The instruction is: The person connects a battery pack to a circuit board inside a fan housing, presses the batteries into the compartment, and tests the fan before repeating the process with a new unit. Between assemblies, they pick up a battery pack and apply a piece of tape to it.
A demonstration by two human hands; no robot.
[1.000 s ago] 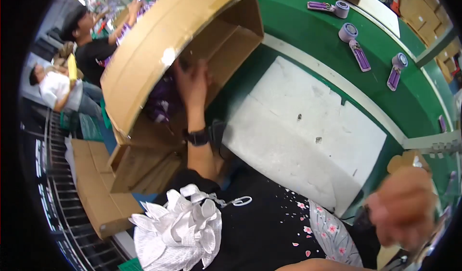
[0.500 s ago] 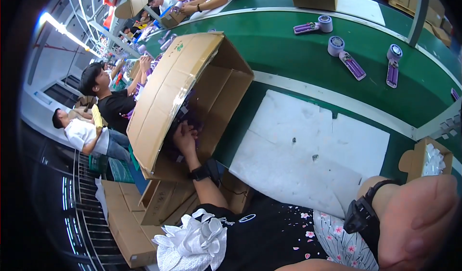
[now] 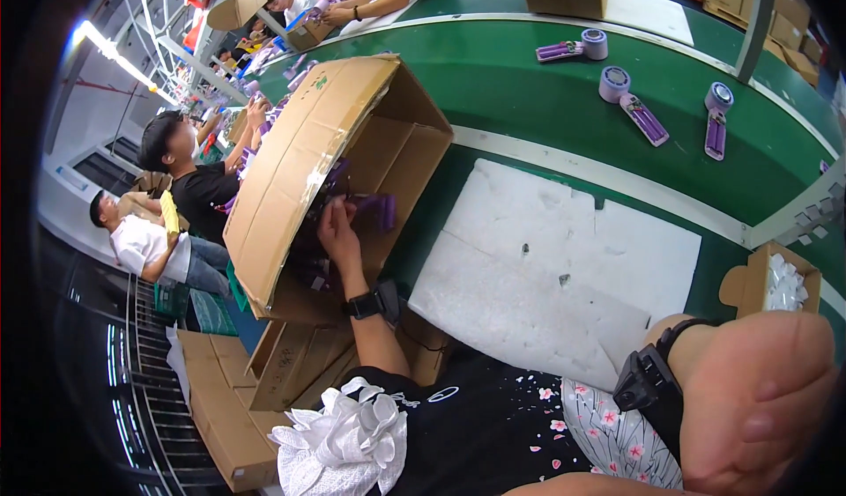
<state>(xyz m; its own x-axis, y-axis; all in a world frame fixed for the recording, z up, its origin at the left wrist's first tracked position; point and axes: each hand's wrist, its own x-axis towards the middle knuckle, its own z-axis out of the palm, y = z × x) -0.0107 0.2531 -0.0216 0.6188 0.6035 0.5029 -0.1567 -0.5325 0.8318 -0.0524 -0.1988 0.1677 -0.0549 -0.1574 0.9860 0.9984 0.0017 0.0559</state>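
My left hand [image 3: 342,236] reaches into a large cardboard box [image 3: 295,166] tipped on its side at the left. Its fingers are pinched together on a purple plastic part [image 3: 381,211], which sticks out to the right of them. More purple and dark pieces lie deeper in the box, mostly in shadow. At the lower right, my right hand [image 3: 762,399] looms very near the camera, a black strap with a dark device on its wrist. How its fingers lie cannot be made out. Nearest to it is a white foam sheet [image 3: 546,258] on the bench.
Three purple handheld units [image 3: 645,119] with round heads and open handles lie on the green conveyor [image 3: 511,82]. A small carton [image 3: 751,285] of clear plastic pieces stands at the right. Other people work at the left and far side. More cardboard [image 3: 207,399] sits low left.
My left hand has drawn slightly back and up in the box. The purple part now shows beside its fingers. The whole view has shifted slightly; my right hand stays near the camera.
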